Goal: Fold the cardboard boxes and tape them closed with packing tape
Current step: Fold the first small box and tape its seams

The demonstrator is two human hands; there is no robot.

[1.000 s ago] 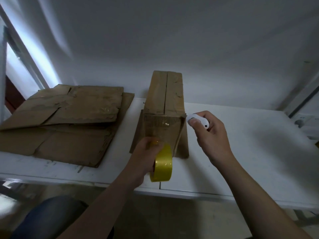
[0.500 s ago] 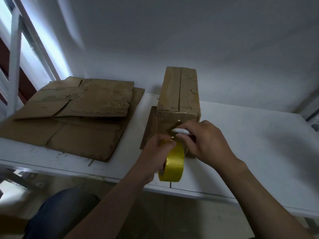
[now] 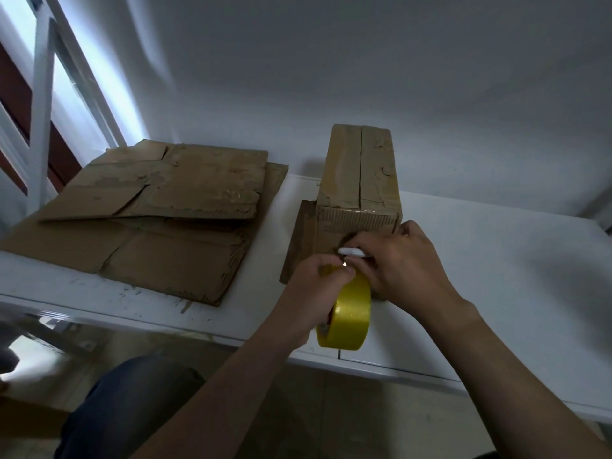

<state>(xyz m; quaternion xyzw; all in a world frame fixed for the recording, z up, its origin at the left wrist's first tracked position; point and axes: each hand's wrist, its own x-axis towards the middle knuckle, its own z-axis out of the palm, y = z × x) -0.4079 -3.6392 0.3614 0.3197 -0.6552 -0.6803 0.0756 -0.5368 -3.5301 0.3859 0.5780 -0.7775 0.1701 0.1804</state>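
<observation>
Box (image 3: pixel 359 180): stands on the table (image 3: pixel 496 260), top seam taped.
Left hand (image 3: pixel 314 286): fingers curled round the yellow tape roll (image 3: pixel 347 313), against the box's near face.
Right hand (image 3: pixel 404 270): pinches a white tool (image 3: pixel 351 251) just above the roll.
Flat cardboard (image 3: pixel 159 210): stacked left of the box.

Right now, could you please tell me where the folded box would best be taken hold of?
Probably across its narrow top, toward the far end, coming from above: the folded box is long and slim, while the left hand with the tape roll and the right hand with a white tool crowd its near face.
</observation>
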